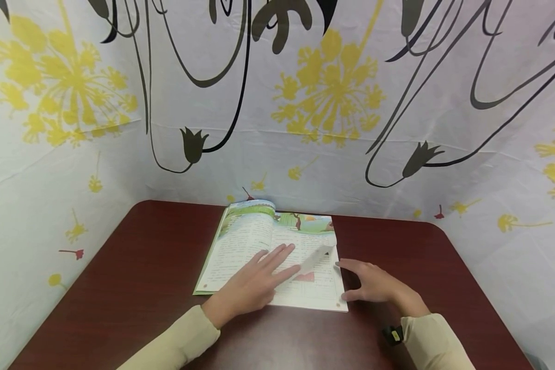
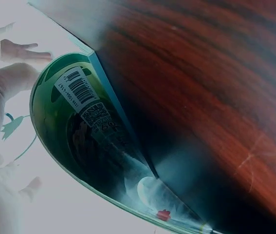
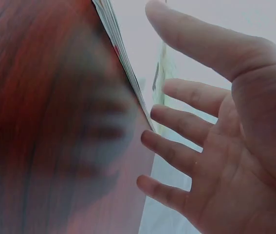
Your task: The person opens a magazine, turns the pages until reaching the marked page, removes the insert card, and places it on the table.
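Observation:
An open magazine (image 1: 240,246) with printed text and colourful pictures lies on the table. My left hand (image 1: 254,282) is over its pages with the fingers stretched out. Beside those fingers a page (image 1: 315,258) stands partly lifted and bent. In the left wrist view the green back cover (image 2: 43,105), with a barcode label (image 2: 77,87), curves up off the table near the thumb (image 2: 13,80). My right hand (image 1: 374,282) is at the magazine's right edge, fingers spread and thumb apart. Seen from the right wrist, the palm and fingers hold nothing; the page edges (image 3: 120,48) are close by.
The dark red wooden table (image 1: 134,267) extends around the magazine. Behind and at both sides hangs a white cloth (image 1: 240,113) with yellow and grey flower prints. A dark band with a small yellow-green mark (image 1: 393,335) is on the right wrist.

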Demonstrator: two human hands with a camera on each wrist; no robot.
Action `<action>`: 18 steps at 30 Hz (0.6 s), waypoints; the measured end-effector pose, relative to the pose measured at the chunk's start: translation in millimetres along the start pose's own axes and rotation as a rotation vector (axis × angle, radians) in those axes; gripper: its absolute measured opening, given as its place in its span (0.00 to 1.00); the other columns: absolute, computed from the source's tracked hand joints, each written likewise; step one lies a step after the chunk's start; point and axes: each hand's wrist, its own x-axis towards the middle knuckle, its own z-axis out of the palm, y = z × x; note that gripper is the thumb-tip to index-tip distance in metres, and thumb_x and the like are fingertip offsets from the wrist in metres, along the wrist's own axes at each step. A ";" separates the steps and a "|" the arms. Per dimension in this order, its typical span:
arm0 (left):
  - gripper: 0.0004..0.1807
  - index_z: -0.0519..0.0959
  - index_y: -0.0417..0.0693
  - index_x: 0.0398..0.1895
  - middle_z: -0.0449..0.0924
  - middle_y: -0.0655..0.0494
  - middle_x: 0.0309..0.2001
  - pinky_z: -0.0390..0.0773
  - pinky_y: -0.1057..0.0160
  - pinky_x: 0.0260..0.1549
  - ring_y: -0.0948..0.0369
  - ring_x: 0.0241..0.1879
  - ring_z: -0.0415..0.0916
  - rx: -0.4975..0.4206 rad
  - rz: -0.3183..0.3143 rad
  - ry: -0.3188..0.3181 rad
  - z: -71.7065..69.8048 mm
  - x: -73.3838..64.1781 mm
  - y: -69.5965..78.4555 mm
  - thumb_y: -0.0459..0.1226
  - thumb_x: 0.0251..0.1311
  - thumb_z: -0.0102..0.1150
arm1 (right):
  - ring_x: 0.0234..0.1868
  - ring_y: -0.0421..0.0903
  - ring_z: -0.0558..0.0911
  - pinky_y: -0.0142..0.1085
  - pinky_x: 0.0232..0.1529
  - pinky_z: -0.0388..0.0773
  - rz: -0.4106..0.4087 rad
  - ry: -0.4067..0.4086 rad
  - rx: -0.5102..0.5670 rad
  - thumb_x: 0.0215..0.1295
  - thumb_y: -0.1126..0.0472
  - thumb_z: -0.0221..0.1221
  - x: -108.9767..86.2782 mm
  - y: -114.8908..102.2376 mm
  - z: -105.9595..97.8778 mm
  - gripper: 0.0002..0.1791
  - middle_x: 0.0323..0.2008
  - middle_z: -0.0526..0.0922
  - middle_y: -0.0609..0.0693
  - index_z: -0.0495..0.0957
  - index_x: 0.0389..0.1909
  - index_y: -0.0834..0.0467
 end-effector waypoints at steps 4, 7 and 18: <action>0.41 0.63 0.60 0.75 0.43 0.50 0.80 0.60 0.46 0.68 0.53 0.78 0.42 0.068 0.032 0.032 0.4 0.0 -0.3 0.33 0.54 0.58 | 0.66 0.62 0.72 0.59 0.60 0.69 -0.025 0.019 -0.020 0.53 0.44 0.72 2.6 -4.8 3.4 0.44 0.66 0.72 0.62 0.71 0.66 0.63; 0.40 0.66 0.58 0.74 0.49 0.52 0.79 0.52 0.44 0.71 0.53 0.78 0.42 0.111 0.052 0.045 0.4 0.0 -1.3 0.34 0.53 0.60 | 0.65 0.63 0.72 0.60 0.58 0.70 -0.054 0.040 -0.043 0.54 0.45 0.72 4.9 -6.9 6.4 0.41 0.65 0.73 0.63 0.73 0.64 0.64; 0.27 0.77 0.59 0.63 0.61 0.54 0.75 0.41 0.46 0.73 0.55 0.78 0.45 0.191 0.073 -0.037 2.0 0.8 -2.4 0.37 0.57 0.55 | 0.67 0.66 0.68 0.66 0.56 0.66 -0.039 0.022 -0.117 0.52 0.49 0.73 10.9 -14.6 13.4 0.37 0.63 0.74 0.62 0.77 0.60 0.62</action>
